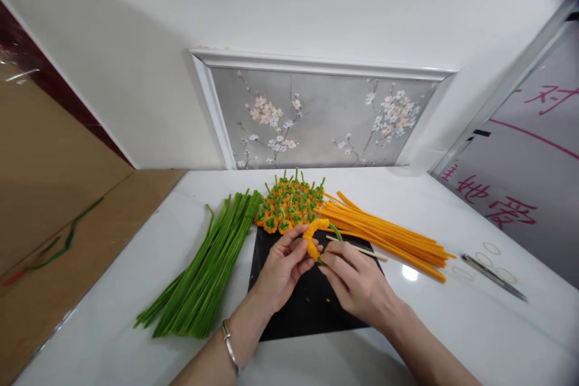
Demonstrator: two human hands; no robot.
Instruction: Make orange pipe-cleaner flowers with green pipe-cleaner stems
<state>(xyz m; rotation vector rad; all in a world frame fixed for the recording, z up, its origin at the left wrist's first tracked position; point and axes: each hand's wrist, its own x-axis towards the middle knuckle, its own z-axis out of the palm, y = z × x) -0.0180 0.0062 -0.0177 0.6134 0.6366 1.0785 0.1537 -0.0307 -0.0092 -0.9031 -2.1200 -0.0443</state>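
White wall (316, 6) with framed floral panel (316, 120); whiteboard (520, 151) bearing red writing, right; glossy white tabletop (452, 319) reflected light.

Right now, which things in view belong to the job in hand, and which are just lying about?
Job, as I judge it: orange coil between left hand and right hand; black mat; green stems; orange stems; small orange-and-green pieces; likely the pale stick.

Lying about, it seems: metal tool; pale loops; cardboard.

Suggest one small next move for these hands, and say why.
Perhaps the right hand should draw the green ends together while the left hand steadies the orange coil: the coil curves in an open ring, with green showing at both ends.
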